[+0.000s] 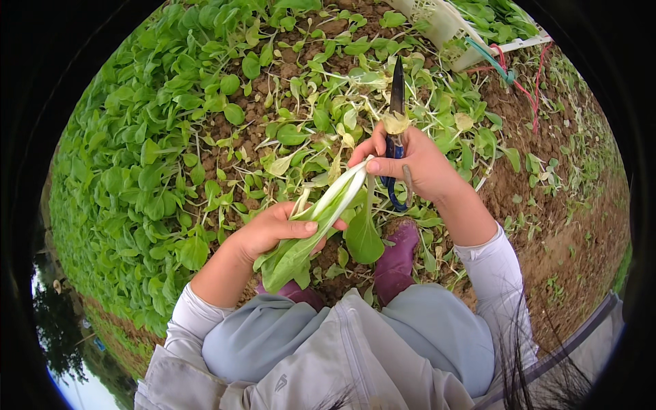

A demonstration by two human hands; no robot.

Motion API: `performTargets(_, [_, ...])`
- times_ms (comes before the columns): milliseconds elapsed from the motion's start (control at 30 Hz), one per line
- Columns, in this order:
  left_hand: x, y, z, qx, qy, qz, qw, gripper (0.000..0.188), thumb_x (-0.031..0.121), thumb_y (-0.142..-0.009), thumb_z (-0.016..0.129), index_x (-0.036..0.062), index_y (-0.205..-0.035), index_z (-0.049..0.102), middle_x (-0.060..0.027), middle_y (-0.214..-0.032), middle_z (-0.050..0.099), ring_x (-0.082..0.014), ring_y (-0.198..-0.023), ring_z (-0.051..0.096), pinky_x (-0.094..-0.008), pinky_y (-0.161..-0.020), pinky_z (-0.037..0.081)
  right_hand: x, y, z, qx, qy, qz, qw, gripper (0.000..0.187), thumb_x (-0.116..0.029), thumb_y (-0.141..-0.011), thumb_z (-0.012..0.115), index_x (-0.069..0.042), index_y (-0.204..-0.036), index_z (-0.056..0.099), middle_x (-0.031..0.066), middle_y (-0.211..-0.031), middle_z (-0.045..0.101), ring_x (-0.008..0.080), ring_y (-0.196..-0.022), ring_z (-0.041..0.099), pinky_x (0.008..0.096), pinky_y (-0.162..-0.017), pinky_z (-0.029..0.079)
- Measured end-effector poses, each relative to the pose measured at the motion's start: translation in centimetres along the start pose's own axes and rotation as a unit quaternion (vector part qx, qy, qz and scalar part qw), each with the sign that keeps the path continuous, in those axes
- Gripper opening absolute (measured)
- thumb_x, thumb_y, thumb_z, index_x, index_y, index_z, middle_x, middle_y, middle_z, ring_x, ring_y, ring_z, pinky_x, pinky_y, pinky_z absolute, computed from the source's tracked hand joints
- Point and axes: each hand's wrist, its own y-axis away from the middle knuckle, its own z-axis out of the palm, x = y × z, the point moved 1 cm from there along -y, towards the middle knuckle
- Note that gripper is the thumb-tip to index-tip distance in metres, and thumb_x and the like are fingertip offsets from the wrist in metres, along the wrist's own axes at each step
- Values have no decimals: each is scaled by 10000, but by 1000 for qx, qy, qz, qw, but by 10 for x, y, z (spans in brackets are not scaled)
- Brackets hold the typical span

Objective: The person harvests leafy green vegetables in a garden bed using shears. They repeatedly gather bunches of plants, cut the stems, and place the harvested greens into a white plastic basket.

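My left hand [279, 229] is closed around a leafy green [311, 236] with broad green leaves and white stalks, its thumb lying across the leaves. The white stalk end points up and right to my right hand [420, 164], whose thumb and forefinger pinch there. That same hand also holds scissors [398, 92], with dark blades pointing away from me and blue handles by the palm. A yellowish withered leaf [395, 123] sits across the scissors near the pivot. One rounded green leaf [364, 238] hangs down below the right fingers.
Dense leafy plants [137, 178] grow on the left. Cut leaves and yellowed stems [342, 116] litter the brown soil ahead. A white plastic crate [444, 31] holding greens stands at the far right, with red and teal cords [509, 75] tied to it. My purple boot [398, 260] is just below the hands.
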Motion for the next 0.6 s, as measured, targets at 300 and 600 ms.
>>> performTargets(300, [-1, -6, 11, 20, 129, 34, 991, 453, 344, -871, 397, -18, -1123, 497, -36, -573, 442, -104, -505, 422, -210, -463, 340, 17, -6, -8, 45, -39, 79, 995, 224, -169, -777, 639, -71, -806, 440, 68, -765, 563, 148, -627, 573, 253, -554, 465])
performTargets(600, [-1, -9, 2, 43, 110, -1, 993, 460, 352, -863, 418, 15, -1175, 443, -70, -639, 510, -122, -553, 475, -225, -502, 377, 25, -9, -14, 122, 72, -4, 990, 213, -107, -774, 632, -61, -830, 432, 129, -888, 608, 155, -751, 596, 248, -677, 477])
